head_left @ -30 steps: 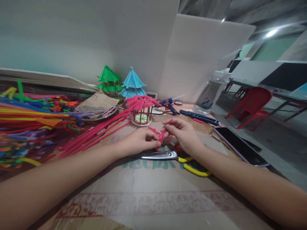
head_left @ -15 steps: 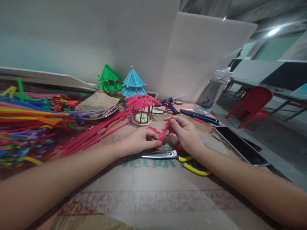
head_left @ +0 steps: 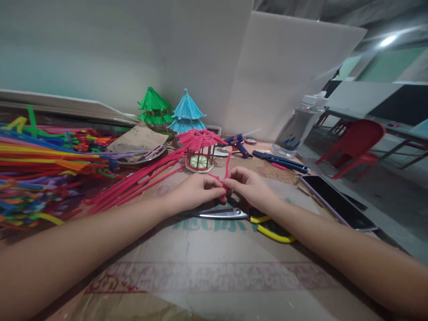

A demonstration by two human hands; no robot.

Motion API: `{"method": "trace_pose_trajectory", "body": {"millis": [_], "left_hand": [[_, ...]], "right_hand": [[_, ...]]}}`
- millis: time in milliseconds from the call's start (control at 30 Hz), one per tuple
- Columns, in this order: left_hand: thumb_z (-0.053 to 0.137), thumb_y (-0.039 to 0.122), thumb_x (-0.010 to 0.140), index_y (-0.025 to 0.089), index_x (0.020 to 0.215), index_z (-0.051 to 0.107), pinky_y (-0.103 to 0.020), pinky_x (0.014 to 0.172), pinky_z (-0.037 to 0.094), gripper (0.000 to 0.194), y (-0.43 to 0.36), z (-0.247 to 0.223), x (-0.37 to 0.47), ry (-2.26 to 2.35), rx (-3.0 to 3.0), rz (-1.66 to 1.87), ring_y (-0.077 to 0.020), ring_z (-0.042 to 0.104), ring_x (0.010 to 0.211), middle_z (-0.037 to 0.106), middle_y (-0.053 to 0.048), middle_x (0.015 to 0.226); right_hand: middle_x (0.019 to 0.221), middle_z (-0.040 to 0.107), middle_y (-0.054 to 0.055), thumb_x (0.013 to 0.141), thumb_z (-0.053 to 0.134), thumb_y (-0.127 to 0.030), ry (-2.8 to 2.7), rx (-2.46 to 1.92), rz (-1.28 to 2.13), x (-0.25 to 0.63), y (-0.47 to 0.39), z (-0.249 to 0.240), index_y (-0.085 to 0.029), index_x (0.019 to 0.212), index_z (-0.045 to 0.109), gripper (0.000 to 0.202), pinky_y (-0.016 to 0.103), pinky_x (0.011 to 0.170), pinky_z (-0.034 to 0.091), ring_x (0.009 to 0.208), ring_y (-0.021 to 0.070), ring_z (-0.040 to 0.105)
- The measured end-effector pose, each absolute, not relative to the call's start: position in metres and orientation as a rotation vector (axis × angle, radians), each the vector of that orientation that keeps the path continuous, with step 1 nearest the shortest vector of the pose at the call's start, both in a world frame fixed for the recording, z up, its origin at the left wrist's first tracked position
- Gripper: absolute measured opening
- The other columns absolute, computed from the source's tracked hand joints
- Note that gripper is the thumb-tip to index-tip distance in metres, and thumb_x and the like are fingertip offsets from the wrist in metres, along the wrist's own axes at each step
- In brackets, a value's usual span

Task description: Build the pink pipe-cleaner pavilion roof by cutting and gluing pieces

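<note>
Between my two hands is a short pink pipe cleaner [head_left: 228,167], one end pointing upward. My left hand [head_left: 197,191] pinches its lower part, and my right hand [head_left: 245,185] pinches it from the other side, the fingertips nearly meeting. Right beneath them lie scissors [head_left: 230,214] with yellow handles, partly covered by my hands. Just behind stands a small pavilion model [head_left: 199,151] with a pink pipe-cleaner roof and brown posts. Long pink pipe cleaners [head_left: 133,183] lie in a bundle to its left.
Green [head_left: 154,107] and blue pavilion models [head_left: 186,111] stand at the back. A glue gun [head_left: 239,145], a dark blue cutter [head_left: 281,161], a water bottle [head_left: 296,127] and a phone [head_left: 337,203] are on the right. Colourful pipe cleaners [head_left: 50,160] fill the left side.
My right hand has moved down and left, closer to my left hand. The short pink pipe cleaner, slanted before, now has its free end standing upright above my fingers.
</note>
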State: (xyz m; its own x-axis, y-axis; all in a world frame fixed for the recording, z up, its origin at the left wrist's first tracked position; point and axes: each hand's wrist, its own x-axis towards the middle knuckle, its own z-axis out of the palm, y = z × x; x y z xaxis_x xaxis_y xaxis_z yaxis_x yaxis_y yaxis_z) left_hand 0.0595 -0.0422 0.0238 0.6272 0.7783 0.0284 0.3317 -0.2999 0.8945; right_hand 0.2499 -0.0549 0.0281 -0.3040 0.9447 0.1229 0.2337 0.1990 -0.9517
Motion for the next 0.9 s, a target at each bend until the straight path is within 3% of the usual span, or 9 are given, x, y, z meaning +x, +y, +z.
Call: {"method": "trace_pose_trajectory", "body": {"millis": [300,633,900], "left_hand": [[0.057,0.040,0.088,0.013,0.085,0.074,-0.020,0.053,0.033,0.031,-0.0388,0.0217,0.0569,0.856,1.865,0.567,-0.0092,0.050,0.059,0.068,-0.002,0.073],[0.062,0.037,0.086,0.015,0.090,0.075,-0.020,0.060,0.043,0.026,-0.0401,0.0230,0.0580,0.854,1.848,0.573,-0.0124,0.063,0.071,0.076,-0.005,0.088],[0.060,0.036,0.088,0.014,0.094,0.074,-0.019,0.054,0.037,0.027,-0.0423,0.0256,0.0583,0.870,1.813,0.542,-0.0092,0.056,0.062,0.076,-0.005,0.088]], "right_hand": [[0.064,0.062,-0.003,0.078,0.071,-0.042,-1.665,-1.109,1.210,0.2484,-0.0555,0.0281,-0.020,0.079,0.054,0.028,0.021,0.047,0.042,0.053,0.0103,0.058],[0.063,0.059,-0.004,0.078,0.070,-0.044,-1.687,-1.129,1.178,0.2481,-0.0557,0.0283,-0.020,0.079,0.054,0.029,0.019,0.042,0.037,0.051,0.0085,0.054],[0.062,0.059,-0.004,0.078,0.071,-0.049,-1.647,-1.111,1.282,0.2506,-0.0536,0.0266,-0.019,0.080,0.054,0.034,0.020,0.041,0.036,0.049,0.0085,0.052]]}}
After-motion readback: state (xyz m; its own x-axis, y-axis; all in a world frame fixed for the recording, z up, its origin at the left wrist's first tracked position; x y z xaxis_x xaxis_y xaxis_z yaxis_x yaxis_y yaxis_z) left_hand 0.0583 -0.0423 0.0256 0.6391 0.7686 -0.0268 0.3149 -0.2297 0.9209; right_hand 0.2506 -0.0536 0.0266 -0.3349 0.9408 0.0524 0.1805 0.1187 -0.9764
